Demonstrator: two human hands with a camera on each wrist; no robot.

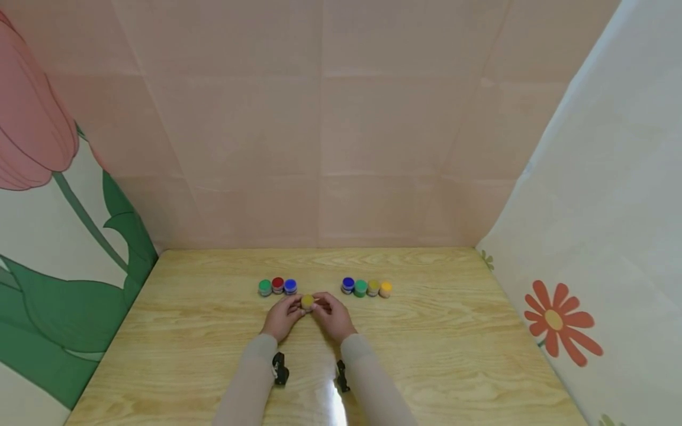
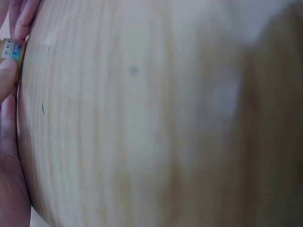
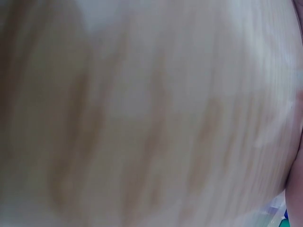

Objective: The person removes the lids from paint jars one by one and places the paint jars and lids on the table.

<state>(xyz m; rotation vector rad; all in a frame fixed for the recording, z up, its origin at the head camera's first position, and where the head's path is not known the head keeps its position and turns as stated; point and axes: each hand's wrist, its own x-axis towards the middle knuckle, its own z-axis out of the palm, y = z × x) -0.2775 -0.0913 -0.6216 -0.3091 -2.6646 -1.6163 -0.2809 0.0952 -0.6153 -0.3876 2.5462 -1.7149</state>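
Note:
A small paint jar [image 1: 307, 302] with a mustard-yellow lid is held between both hands, close to the table in the middle. My left hand [image 1: 283, 318] grips it from the left, and my right hand [image 1: 333, 318] has its fingers at the right side. In the left wrist view, the jar [image 2: 18, 49] shows a white and blue label at the left edge, with a thumb [image 2: 6, 75] pressed against it. Only a strip of the right hand [image 3: 295, 182] enters the right wrist view, where the held jar is hidden.
Left of centre, green [image 1: 264, 287], red [image 1: 277, 285] and blue [image 1: 290, 286] jars stand in a row just beyond the hands. Another row at right holds blue [image 1: 348, 285], green [image 1: 360, 288], mustard [image 1: 373, 288] and orange-yellow [image 1: 386, 289] jars. Printed cloth walls enclose the wooden table [image 1: 453, 355].

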